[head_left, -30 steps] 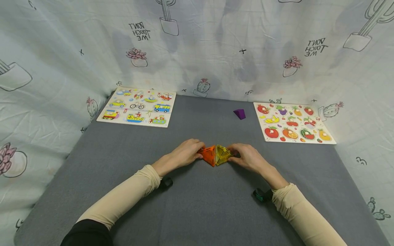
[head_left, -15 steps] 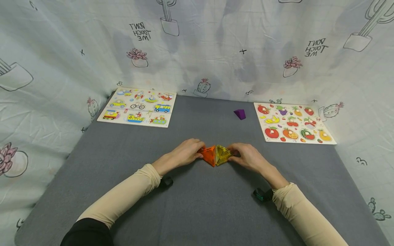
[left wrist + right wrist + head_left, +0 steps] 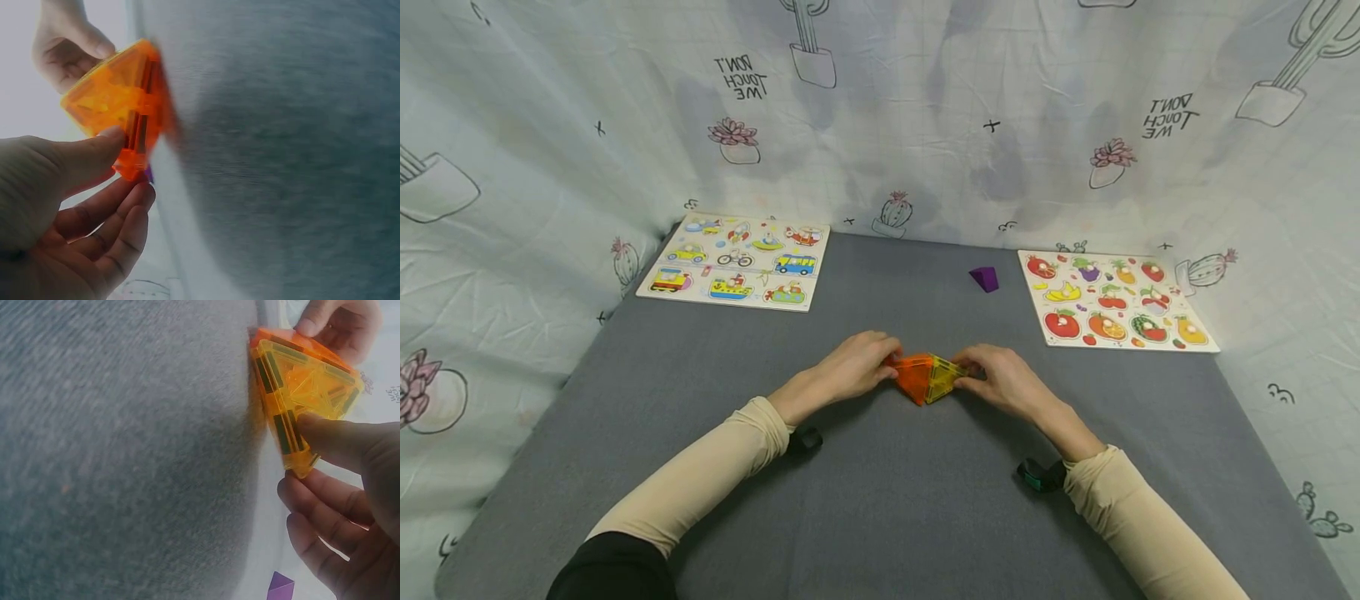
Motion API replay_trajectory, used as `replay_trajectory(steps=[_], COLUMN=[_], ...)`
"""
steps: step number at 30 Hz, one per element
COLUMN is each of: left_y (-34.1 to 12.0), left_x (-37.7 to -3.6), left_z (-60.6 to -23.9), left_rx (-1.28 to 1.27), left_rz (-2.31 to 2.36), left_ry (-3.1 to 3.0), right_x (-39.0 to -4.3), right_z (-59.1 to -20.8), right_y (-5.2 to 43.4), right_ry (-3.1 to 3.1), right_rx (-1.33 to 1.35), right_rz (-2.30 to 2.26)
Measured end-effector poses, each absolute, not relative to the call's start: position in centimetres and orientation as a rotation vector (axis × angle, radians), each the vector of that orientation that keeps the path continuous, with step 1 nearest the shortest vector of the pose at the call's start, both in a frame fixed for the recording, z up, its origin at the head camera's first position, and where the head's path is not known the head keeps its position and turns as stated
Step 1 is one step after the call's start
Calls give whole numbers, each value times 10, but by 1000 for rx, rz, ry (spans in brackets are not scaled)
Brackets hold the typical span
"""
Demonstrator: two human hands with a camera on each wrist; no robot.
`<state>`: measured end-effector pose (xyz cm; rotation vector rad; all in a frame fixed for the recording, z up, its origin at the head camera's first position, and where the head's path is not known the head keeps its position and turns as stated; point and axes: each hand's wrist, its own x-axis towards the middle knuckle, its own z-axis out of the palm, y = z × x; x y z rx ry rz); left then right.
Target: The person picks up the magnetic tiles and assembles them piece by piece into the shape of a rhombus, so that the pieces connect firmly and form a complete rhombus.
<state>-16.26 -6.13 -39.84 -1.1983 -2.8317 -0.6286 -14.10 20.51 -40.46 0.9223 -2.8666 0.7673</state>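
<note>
In the middle of the grey table, an orange translucent magnetic tile piece (image 3: 913, 377) and a yellow one (image 3: 943, 379) meet side by side. My left hand (image 3: 861, 367) pinches the outer corner of the orange piece; in the left wrist view the thumb presses its face with fingers behind. My right hand (image 3: 1000, 379) pinches the outer corner of the yellow piece. The right wrist view shows dark magnet strips along the yellow piece's (image 3: 309, 387) edges, with the orange piece (image 3: 300, 340) against its far face.
A small purple block (image 3: 985, 278) lies farther back. A vehicle puzzle board (image 3: 752, 310) is at the back left, a fruit puzzle board (image 3: 1120, 348) at the back right. Behind the grey table (image 3: 880, 500) hangs a white cactus-print cloth (image 3: 925, 100).
The orange piece has turned so more of its face shows, and it overlaps toward the yellow piece. My left hand has risen slightly; the right hand has shifted a little upward too.
</note>
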Motion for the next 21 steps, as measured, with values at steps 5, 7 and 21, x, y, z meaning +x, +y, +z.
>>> replay_trajectory(steps=[5,7,21], left_y=[-58,-57,-57], left_x=[-162,-161,-161], left_z=[-393,-393,-397], left_rx=[-1187,-1187,-1185], left_rz=[-650,-638,-657], left_ry=[-2843,-2856,-2820], right_x=[-141,-140,-141], right_z=[-402,-403,-405], right_y=[203,203,205], right_ry=[-2858,-2861,-2858], right_rx=[915,913,914], right_rz=[764,770,785])
